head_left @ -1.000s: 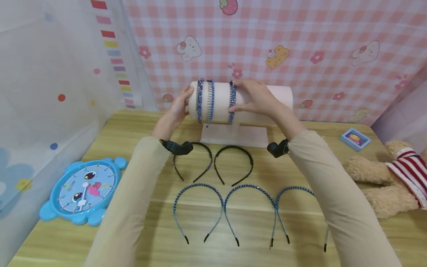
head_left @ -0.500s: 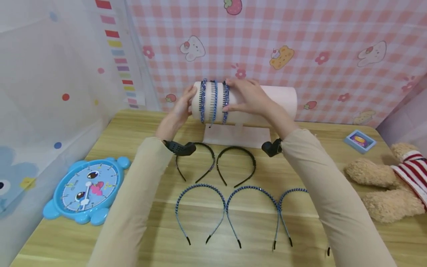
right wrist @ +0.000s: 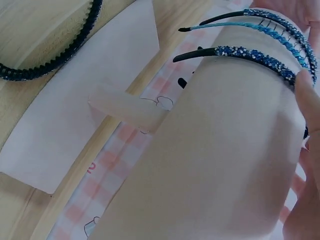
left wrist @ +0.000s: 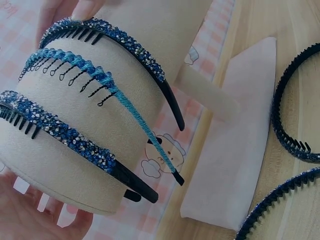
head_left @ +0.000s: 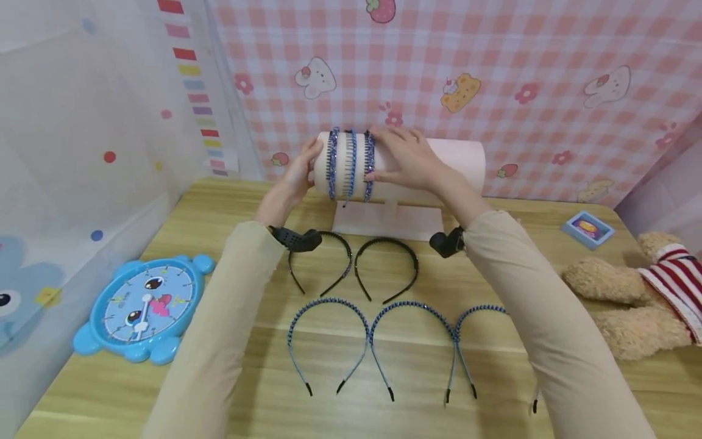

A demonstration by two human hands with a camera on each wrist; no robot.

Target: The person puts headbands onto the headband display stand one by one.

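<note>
A pale cylindrical headband display stand (head_left: pixel 460 158) stands at the back of the table with three headbands round its left part. My left hand (head_left: pixel 296 177) grips the roll's left end; its fingers show under that end in the left wrist view. Closest to it is a blue glitter headband (left wrist: pixel 75 135), then a braided blue wire-toothed headband (left wrist: pixel 102 75). My right hand (head_left: pixel 408 160) spans the roll and holds the third, another glitter headband (right wrist: pixel 255 55), with thumb in front and fingers over the top. Its fingers behind the roll are partly hidden.
Two dark headbands (head_left: pixel 415 268) lie before the stand's base (head_left: pixel 389 221). Nearer lie several blue wrapped headbands (head_left: pixel 329 300), one partly under the right sleeve. A blue toy clock (head_left: pixel 145 305) is left; a small blue box (head_left: pixel 588 229) and teddy bear (head_left: pixel 631 329) are right.
My right hand has slid the third headband left along the roll, closer to the braided one. In the last half second it has hardly moved. My left hand stays at the roll's end.
</note>
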